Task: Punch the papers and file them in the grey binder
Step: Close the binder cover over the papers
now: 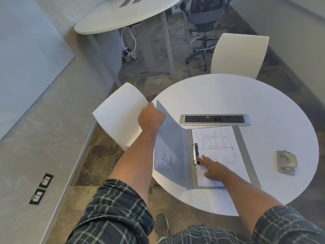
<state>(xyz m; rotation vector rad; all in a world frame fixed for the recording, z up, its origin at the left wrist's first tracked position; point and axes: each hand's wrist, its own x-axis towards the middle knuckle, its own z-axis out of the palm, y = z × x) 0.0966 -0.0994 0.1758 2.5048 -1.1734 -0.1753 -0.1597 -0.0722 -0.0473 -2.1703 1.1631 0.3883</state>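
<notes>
Grey binder (186, 155) lies open on your round white worktop (263, 103), long axis running from the near edge away toward the power strip (215, 119), spine and rings (195, 154) down the middle. Front cover is lifted on the left, tilted up, its far corner pinched in your left hand (151, 117), fingers curled round the cover edge. Cover overhangs the worktop's left rim. Papers (218, 152) sit on the right half, printed side up, text lines running along the long axis, left margin at the rings. Whether the holes are on the rings, can't tell. Your right hand (213, 169) lies flat on the near part of the papers, fingers straight, tips just beside the lower ring, holding nothing. Punch (286, 162), metal, sits well apart to the right, near the right rim, bare worktop between it and the binder. Far end of the binder touches or slips under the power strip; can't tell which. White chair (121, 117) stands just beside the left rim, behind your left hand. Second white chair (239, 55) at the far rim. Far half of the worktop beyond the strip is open.
</notes>
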